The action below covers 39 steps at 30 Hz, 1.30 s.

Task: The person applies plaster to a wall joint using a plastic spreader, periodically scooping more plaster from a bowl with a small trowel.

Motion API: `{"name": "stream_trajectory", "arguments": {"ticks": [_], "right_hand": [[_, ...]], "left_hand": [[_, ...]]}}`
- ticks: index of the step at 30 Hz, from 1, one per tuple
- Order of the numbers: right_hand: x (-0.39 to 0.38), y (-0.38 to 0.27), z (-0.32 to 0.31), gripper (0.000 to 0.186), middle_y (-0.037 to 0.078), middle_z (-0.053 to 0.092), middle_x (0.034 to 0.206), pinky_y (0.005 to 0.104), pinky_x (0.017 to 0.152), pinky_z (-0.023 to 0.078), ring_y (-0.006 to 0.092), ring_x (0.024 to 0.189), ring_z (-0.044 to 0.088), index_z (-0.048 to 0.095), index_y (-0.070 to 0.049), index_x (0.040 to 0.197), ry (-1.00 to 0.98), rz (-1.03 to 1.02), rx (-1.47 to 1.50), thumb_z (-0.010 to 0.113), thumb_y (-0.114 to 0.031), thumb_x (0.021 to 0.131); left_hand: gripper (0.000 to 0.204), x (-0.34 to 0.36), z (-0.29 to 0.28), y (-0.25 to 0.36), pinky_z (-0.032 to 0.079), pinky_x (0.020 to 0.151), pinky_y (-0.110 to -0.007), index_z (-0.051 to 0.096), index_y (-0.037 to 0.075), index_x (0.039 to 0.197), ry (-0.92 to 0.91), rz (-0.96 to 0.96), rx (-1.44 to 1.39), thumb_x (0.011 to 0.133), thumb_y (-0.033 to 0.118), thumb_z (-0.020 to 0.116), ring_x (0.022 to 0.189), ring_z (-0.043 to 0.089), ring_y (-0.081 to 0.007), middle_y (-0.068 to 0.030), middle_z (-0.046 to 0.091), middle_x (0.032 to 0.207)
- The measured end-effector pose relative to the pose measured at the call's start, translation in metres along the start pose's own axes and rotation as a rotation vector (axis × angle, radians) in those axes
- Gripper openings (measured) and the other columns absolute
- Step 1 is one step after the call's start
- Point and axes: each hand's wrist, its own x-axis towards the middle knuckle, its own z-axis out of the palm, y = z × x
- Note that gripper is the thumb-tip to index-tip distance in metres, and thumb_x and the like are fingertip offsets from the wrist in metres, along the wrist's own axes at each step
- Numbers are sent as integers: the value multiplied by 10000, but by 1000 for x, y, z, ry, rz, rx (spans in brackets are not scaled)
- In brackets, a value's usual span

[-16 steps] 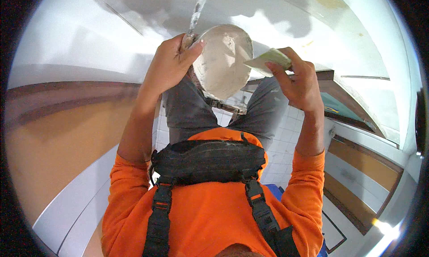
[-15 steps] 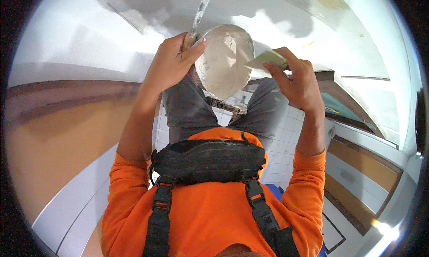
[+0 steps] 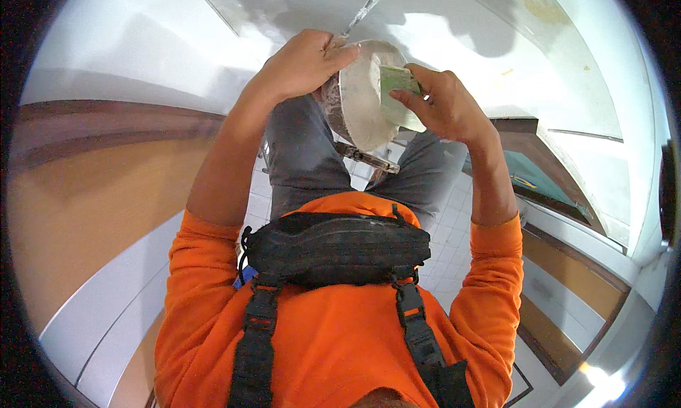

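Note:
My left hand (image 3: 305, 64) is closed on the left rim of a round bowl (image 3: 355, 99) coated inside with off-white paste. The bowl is tilted to the right. A narrow, paste-smeared tool, perhaps a putty knife (image 3: 364, 12), sticks up past my left fingers; its lower end is hidden by that hand. On the bowl's right side, my right hand (image 3: 447, 106) pinches a flat pale-green scraper (image 3: 394, 78) between thumb and fingers. The scraper lies over the bowl's opening, seemingly against the inner wall; contact with the paste is hard to make out.
A white wall (image 3: 489, 74) with yellowish patches rises close in front. To the left runs a dark brown ledge (image 3: 120, 120) above a tan panel (image 3: 106, 174). A brown-framed opening (image 3: 546, 170) is at right. White floor tiles (image 3: 443, 245) show beneath my legs.
The bowl has moved slightly right and tipped further to the right, the narrow tool moving along with it. My right hand has brought the green scraper left, over the bowl's opening.

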Motion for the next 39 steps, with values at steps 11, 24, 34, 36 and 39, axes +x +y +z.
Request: {"name": "stream_trajectory", "arguments": {"ticks": [11, 24, 34, 36, 39], "right_hand": [[11, 19, 14, 303, 75, 686, 807, 370, 682, 521, 158, 786, 659, 671, -4, 1042, -102, 168, 402, 645, -294, 961], [-18, 68, 30, 280, 73, 685, 965, 319, 716, 604, 177, 832, 701, 609, 27, 1146, 358, 343, 1420, 649, -190, 974], [-19, 60, 51, 325, 132, 645, 1232, 384, 1013, 519, 231, 1149, 640, 527, 54, 1284, 889, 338, 1705, 531, -147, 1028], [-16, 56, 57, 325, 124, 648, 1229, 393, 1010, 522, 237, 1151, 640, 532, 44, 1285, 977, 382, 1736, 537, -155, 1028], [-17, 66, 80, 283, 111, 666, 1158, 376, 920, 572, 227, 1059, 674, 553, 4, 1219, 956, 307, 1829, 570, -199, 1023]], "left_hand": [[506, 14, 5, -20, 543, 475, -331, 670, -63, 928, -65, -152, -109, 956, 441, 634, 588, 629, -162, -79, 630, 718], [584, -16, -24, -53, 557, 709, -335, 653, -40, 1165, -14, -360, -442, 972, 506, 579, 806, 655, -193, -105, 703, 955], [544, -24, 1, -102, 617, 709, -373, 573, -3, 1265, 110, -495, -1062, 979, 459, 590, 873, 717, -231, -130, 699, 1077], [542, -22, 4, -109, 611, 739, -366, 549, 14, 1302, 73, -493, -1115, 982, 449, 590, 925, 712, -213, -117, 699, 1091], [540, -24, 12, -104, 594, 784, -371, 541, 28, 1327, 106, -456, -1197, 990, 447, 582, 960, 704, -214, -100, 699, 1112]]}}
